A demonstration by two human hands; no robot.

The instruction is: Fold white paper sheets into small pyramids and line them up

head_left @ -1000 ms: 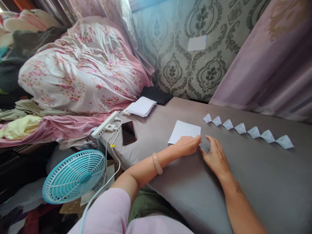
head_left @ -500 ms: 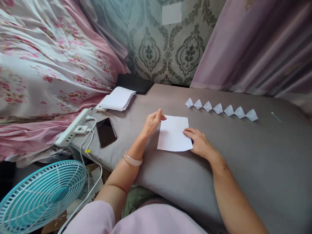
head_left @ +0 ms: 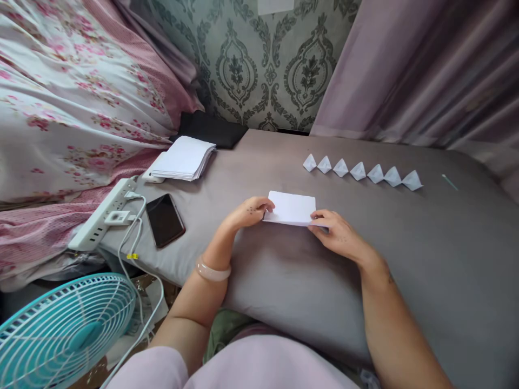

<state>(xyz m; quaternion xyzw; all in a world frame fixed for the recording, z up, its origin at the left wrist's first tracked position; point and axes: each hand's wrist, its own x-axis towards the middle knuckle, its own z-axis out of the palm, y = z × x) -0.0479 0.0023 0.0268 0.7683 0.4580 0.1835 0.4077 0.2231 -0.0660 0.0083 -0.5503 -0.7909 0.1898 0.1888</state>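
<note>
A white sheet of paper (head_left: 291,207) lies in front of me, bent over so that it shows as a wide, low rectangle. My left hand (head_left: 252,211) pinches its left edge near the lower corner. At the lower right corner, my right hand (head_left: 334,229) grips the paper between thumb and fingers. Beyond it, several small folded paper shapes (head_left: 358,171) stand in a slanting row. To the far left lies a stack of white paper sheets (head_left: 182,158).
The grey-covered surface (head_left: 259,259) carries everything. On the left are a phone (head_left: 165,220), a white power strip (head_left: 106,213) with cables and a black flat item (head_left: 211,129). A blue fan (head_left: 81,335) stands lower left. A thin pale stick (head_left: 450,182) lies far right.
The sheet lay flat and nearly square; its near edge is now folded up and away from me. Both hands have closed on its sides. The view has shifted slightly.
</note>
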